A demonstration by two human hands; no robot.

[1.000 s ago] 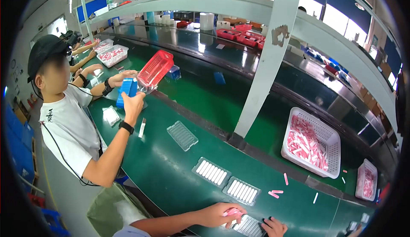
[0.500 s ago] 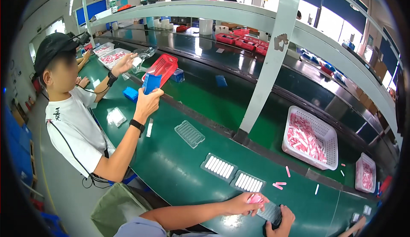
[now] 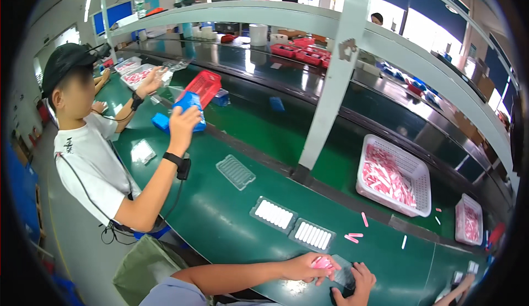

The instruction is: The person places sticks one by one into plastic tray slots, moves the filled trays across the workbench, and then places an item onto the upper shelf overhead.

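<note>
Left hand: my fingers clenched around pink pieces.
Right hand: I pinch the clear tray, just beside the pieces.

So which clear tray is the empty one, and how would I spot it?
Start at the white post rising from the green belt. Just left of its foot lies the clear ribbed tray. Unlike the two filled trays nearer the wearer, its grooves hold no white sticks.

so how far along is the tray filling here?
Done: two clear plastic trays filled with white sticks lie on the green belt. In hand: left hand holds pink sticks over a clear tray steadied by right hand. Left: one empty clear tray, loose pink sticks.
</note>
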